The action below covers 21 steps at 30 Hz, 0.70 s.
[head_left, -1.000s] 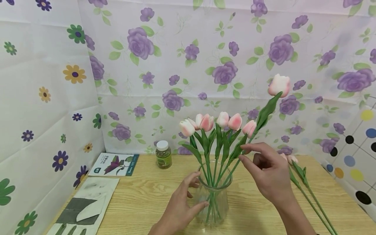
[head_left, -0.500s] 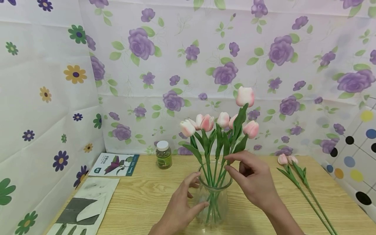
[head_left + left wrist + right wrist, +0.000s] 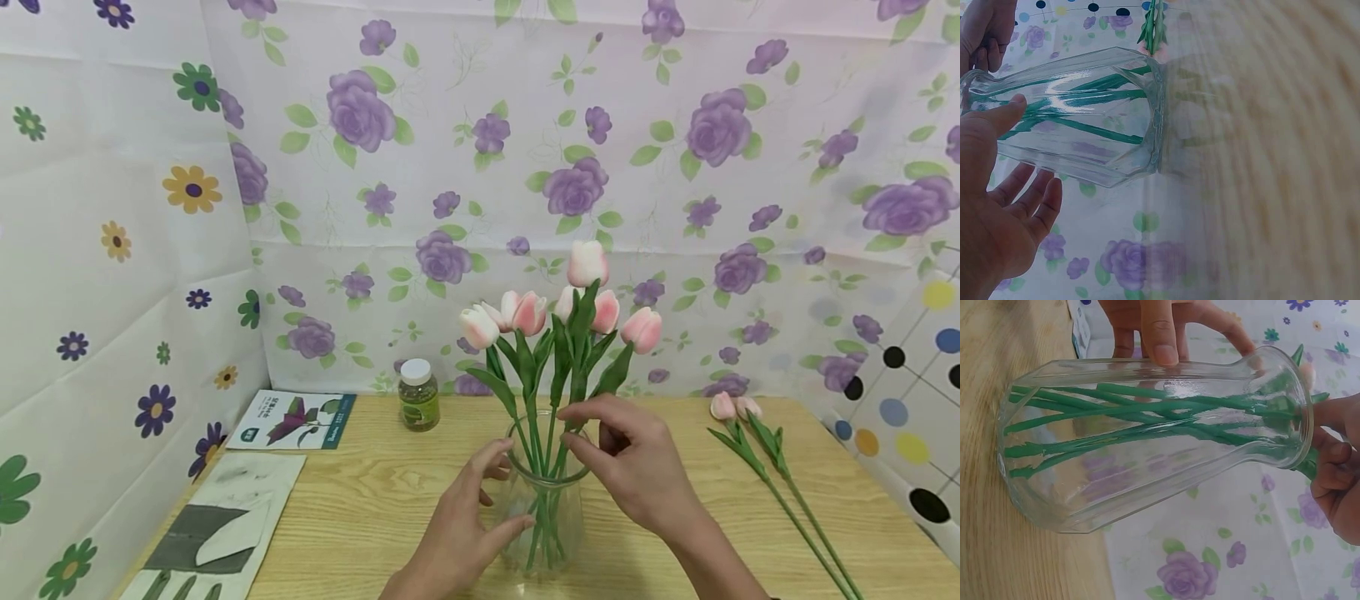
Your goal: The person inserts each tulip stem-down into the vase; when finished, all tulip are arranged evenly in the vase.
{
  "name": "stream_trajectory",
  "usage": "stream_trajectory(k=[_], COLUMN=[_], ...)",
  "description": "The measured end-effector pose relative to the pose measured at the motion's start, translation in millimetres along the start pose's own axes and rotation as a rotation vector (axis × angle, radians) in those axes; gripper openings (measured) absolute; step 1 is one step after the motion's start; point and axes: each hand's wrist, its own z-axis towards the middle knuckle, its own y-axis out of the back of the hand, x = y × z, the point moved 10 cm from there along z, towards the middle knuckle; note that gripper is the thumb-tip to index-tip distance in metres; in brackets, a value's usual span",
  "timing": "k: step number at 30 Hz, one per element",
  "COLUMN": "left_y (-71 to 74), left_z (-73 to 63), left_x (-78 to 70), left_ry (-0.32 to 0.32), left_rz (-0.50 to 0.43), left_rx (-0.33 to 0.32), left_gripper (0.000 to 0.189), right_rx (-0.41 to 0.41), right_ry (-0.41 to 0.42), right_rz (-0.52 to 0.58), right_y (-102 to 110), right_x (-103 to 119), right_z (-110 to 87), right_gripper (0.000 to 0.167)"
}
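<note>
A clear glass vase (image 3: 567, 527) with a flared rim stands on the wooden table, holding several pink-and-white artificial tulips (image 3: 528, 313). My left hand (image 3: 463, 518) steadies the vase from its left, the thumb on the near side of the glass and the fingers around the far side. At the vase mouth, my right hand (image 3: 633, 458) pinches the stem of a tulip (image 3: 587, 264) between thumb and index finger. That bloom rises above the others. Through the glass in the right wrist view, green stems (image 3: 1147, 412) cross and reach the vase bottom.
Two more tulips (image 3: 776, 475) lie on the table (image 3: 360, 517) at the right. A jar with a white lid (image 3: 417, 395) stands at the back. A booklet (image 3: 292, 420) and a grey-and-white sheet (image 3: 217, 521) lie at the left. Floral cloth surrounds the table.
My right hand has moved left and down with the tulip, its bloom swinging from the upper right to above the bunch, its stem lower in the vase. My left hand stays at the vase.
</note>
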Motion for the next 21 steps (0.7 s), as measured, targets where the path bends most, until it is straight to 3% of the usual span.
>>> stream_trajectory(k=[21], left_y=[0.0], left_z=[0.8], left_x=[-0.3], left_ry=[-0.012], left_rz=[-0.004], left_rx=[-0.009], left_gripper=[0.086], right_rx=[0.127], right_ry=[-0.099], right_rz=[-0.074], right_y=[-17.4], right_x=[-6.3], right_z=[0.7], right_gripper=[0.034])
